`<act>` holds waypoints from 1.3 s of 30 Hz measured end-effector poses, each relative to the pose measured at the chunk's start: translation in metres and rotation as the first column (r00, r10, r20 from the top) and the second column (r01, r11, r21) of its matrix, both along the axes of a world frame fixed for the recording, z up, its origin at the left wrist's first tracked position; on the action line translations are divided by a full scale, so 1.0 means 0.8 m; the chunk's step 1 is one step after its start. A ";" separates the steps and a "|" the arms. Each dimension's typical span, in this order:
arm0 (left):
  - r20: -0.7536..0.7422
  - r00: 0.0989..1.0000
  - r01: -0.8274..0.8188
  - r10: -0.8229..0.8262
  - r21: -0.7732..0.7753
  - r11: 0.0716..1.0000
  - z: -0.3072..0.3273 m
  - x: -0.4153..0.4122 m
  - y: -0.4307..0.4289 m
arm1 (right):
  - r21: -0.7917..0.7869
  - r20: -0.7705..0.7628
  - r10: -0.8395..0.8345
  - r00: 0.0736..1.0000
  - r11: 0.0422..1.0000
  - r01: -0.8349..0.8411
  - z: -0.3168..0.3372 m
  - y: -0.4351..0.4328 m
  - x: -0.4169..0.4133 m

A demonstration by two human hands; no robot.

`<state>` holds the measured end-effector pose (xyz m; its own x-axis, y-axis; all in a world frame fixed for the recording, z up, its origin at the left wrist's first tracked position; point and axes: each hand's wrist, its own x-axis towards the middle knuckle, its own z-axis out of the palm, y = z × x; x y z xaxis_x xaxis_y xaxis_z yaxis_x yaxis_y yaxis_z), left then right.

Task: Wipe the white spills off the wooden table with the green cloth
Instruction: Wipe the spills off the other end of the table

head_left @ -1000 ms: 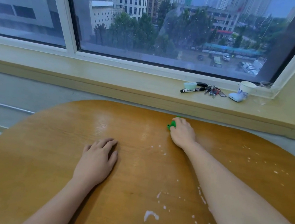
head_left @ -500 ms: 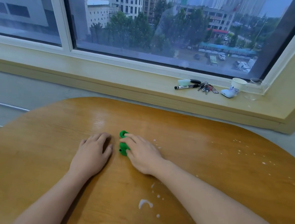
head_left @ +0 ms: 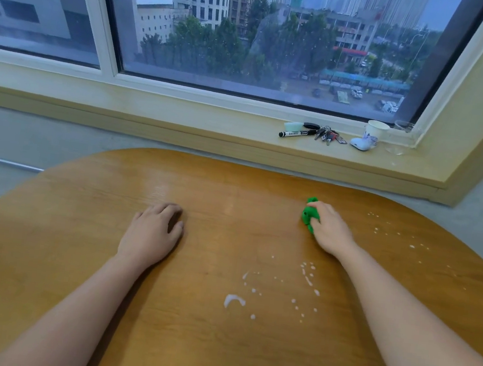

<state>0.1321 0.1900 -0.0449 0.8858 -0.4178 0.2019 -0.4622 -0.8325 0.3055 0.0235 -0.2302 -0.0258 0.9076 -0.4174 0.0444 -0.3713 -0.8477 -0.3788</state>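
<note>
My right hand presses a bunched green cloth onto the wooden table, right of centre toward the far edge; only the cloth's left part shows past my fingers. My left hand lies flat, palm down, on the table's left half and holds nothing. White spills sit in the near middle between my forearms: one larger blob with small drops and streaks around it. More white drops dot the table's right side.
Beyond the table runs a window sill holding a black marker, keys, a paper cup, a small white case and a clear glass. The table's rounded edges drop to the floor left and right.
My right hand swept the cloth from the far centre leftward next to my left hand, then back right to its present spot. My left hand stayed flat.
</note>
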 end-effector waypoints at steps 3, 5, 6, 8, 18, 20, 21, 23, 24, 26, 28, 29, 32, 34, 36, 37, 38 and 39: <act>-0.012 1.000 0.004 -0.004 0.004 1.000 0.001 -0.002 0.001 | -0.015 0.011 -0.036 0.999 0.999 0.036 -0.003 0.032 0.012; -0.014 1.000 0.005 -0.004 0.015 1.000 0.000 -0.005 0.001 | -0.012 0.015 0.033 0.999 0.999 -0.033 -0.005 0.074 0.014; -0.013 1.000 0.003 -0.003 0.025 1.000 0.000 -0.006 0.001 | -0.011 0.015 0.085 0.996 0.996 -0.085 -0.006 0.099 0.012; -0.013 1.000 0.003 -0.003 0.033 0.999 -0.001 -0.009 0.002 | -0.019 0.020 0.200 0.980 0.980 -0.200 -0.006 0.155 0.003; 0.006 1.000 -0.001 0.001 0.044 0.999 -0.005 -0.013 0.003 | -0.037 0.037 0.631 0.775 0.776 -0.630 -0.008 0.336 -0.096; 0.006 1.000 0.002 -0.002 0.047 0.999 -0.005 -0.013 0.003 | -0.030 0.032 0.664 0.747 0.748 -0.663 -0.005 0.330 -0.110; 0.007 1.000 0.004 -0.004 0.047 0.999 -0.005 -0.013 0.003 | -0.023 0.029 0.672 0.740 0.740 -0.672 -0.004 0.322 -0.114; 0.003 1.000 0.008 -0.009 0.051 0.999 -0.005 -0.012 0.003 | -0.006 0.014 0.658 0.752 0.753 -0.658 -0.003 0.299 -0.118; 0.000 1.000 0.012 -0.012 0.053 0.999 -0.005 -0.012 0.004 | 0.001 0.003 0.637 0.771 0.771 -0.637 -0.004 0.284 -0.119; -0.008 1.000 0.014 -0.014 0.052 0.999 -0.004 -0.012 0.004 | -0.002 -0.007 0.570 0.821 0.821 -0.570 -0.002 0.248 -0.120; -0.015 1.000 0.015 -0.014 0.050 0.999 -0.003 -0.014 0.004 | -0.012 -0.010 0.475 0.880 0.880 -0.475 -0.001 0.203 -0.121; -0.017 1.000 0.015 -0.014 0.052 0.999 -0.002 -0.014 0.003 | -0.013 -0.014 0.416 0.909 0.909 -0.416 -0.001 0.178 -0.123; -0.019 1.000 0.015 -0.014 0.056 0.998 -0.001 -0.016 0.003 | -0.026 -0.008 0.233 0.973 0.972 -0.233 0.002 0.109 -0.132; -0.023 1.000 0.017 -0.015 0.055 0.998 0.000 -0.016 0.003 | -0.039 -0.004 0.137 0.990 0.990 -0.138 0.004 0.077 -0.140; -0.029 0.999 0.022 -0.021 0.044 0.999 0.002 -0.016 0.004 | -0.042 0.000 0.075 0.997 0.996 -0.075 0.005 0.062 -0.147; -0.037 0.999 0.024 -0.023 0.035 0.999 0.004 -0.016 0.005 | -0.048 0.007 0.046 0.999 0.998 -0.046 0.003 0.062 -0.147; -0.045 0.999 0.026 -0.024 0.027 0.999 0.005 -0.017 0.006 | -0.058 0.017 0.007 1.000 0.998 -0.006 0.000 0.066 -0.145; -0.049 0.998 0.027 -0.026 0.021 0.999 0.006 -0.019 0.006 | -0.071 0.029 -0.044 0.999 0.996 0.046 -0.002 0.074 -0.142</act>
<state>0.1172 0.1949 -0.0400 0.8831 -0.4449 0.1491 -0.4690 -0.8268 0.3104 -0.0899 -0.1709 -0.0275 0.8859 -0.4529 0.1004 -0.4002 -0.8555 -0.3285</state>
